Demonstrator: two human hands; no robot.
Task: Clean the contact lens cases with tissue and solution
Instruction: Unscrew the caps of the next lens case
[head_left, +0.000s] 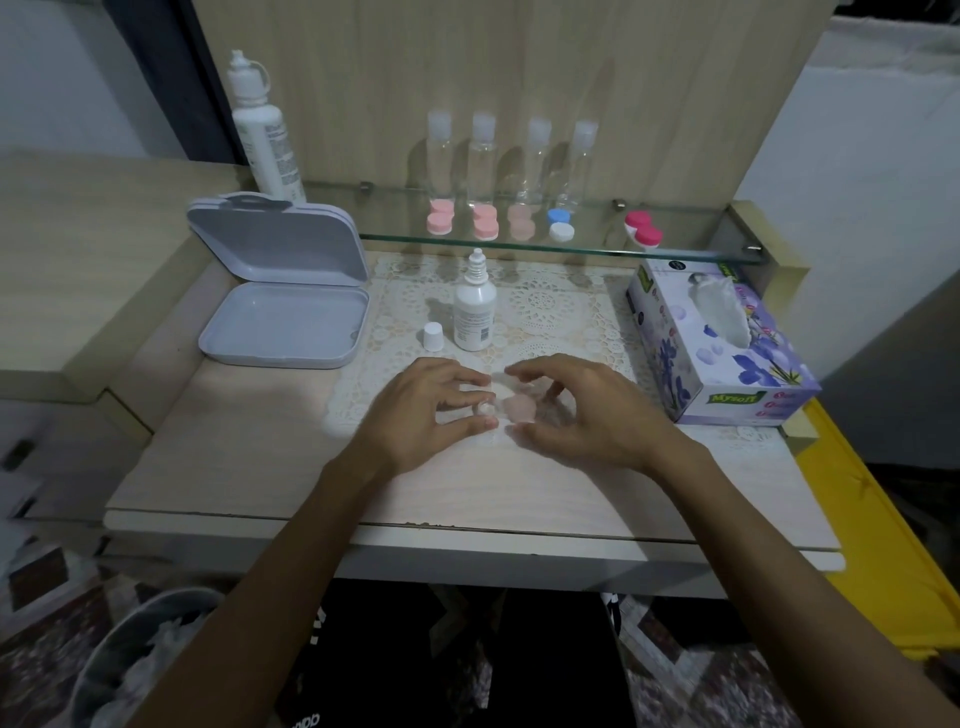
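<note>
A small contact lens case (514, 408) with a pale pink cap lies on the lace mat (545, 306), between my two hands. My left hand (431, 410) pinches its whitish left end with thumb and curled fingers. My right hand (576, 410) arches over the pink cap with thumb below and fingers above; it is blurred and a gap shows around the cap. An uncapped solution bottle (474, 312) stands just behind, its white cap (432, 335) beside it. A tissue box (722, 343) sits to the right.
An open grey box (283, 317) lies at the left. A glass shelf (691, 255) carries several clear bottles (480, 161), pink cases (440, 217), a blue-white case (560, 224) and a red case (643, 231). A tall white bottle (265, 135) stands behind. A waste bin (140, 660) sits below left.
</note>
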